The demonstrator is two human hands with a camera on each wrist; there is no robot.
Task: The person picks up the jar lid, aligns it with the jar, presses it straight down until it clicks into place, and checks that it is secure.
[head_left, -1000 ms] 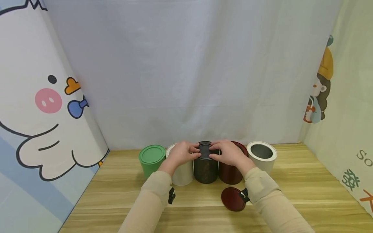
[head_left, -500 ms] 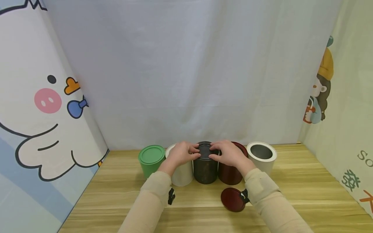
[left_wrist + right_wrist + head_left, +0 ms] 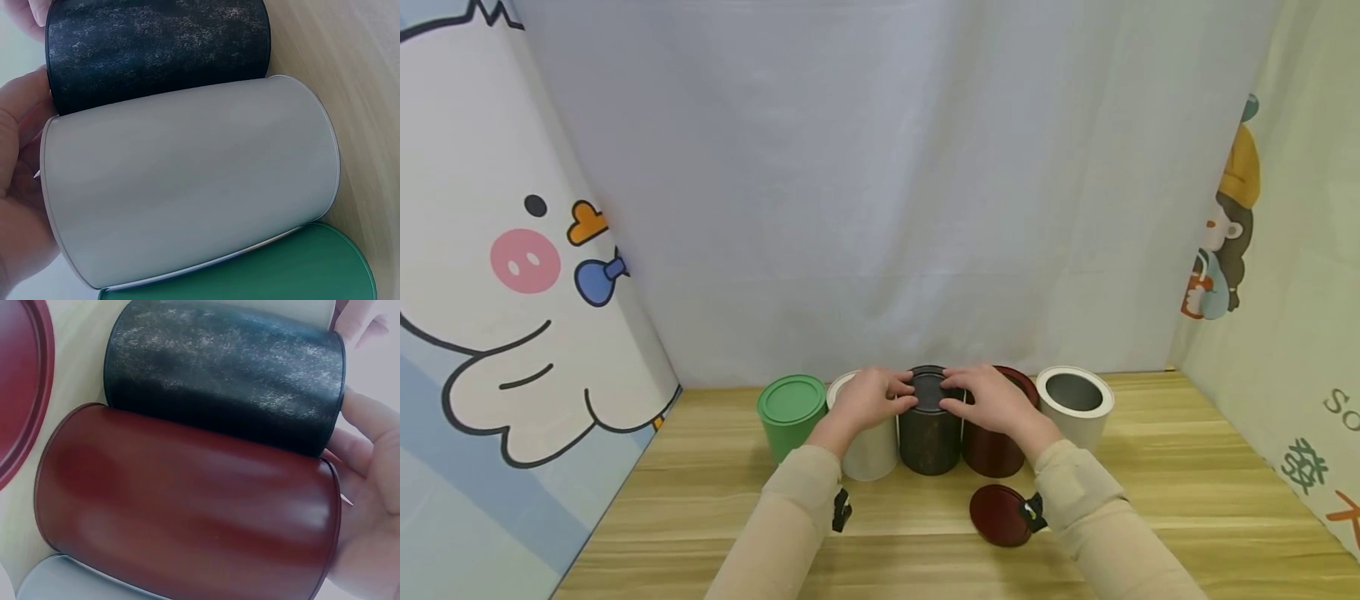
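Note:
A black can (image 3: 930, 442) with a mottled side stands upright in the middle of a row, its black lid (image 3: 929, 388) on top. At the lid's left edge, my left hand (image 3: 868, 396) grips with thumb and fingertips. My right hand (image 3: 988, 398) holds the opposite edge the same way. Under my left hand is a white can (image 3: 187, 181); under my right hand, a dark red can (image 3: 187, 500), its top partly hidden. Both wrist views show the fingers at the black can's top rim.
A green can (image 3: 792, 404) with its lid on stands at the row's left end. An uncovered white can (image 3: 1078, 421) ends it on the right. A dark red lid (image 3: 1000, 515) lies on the wooden table (image 3: 917, 558). A grey curtain (image 3: 880, 183) hangs behind.

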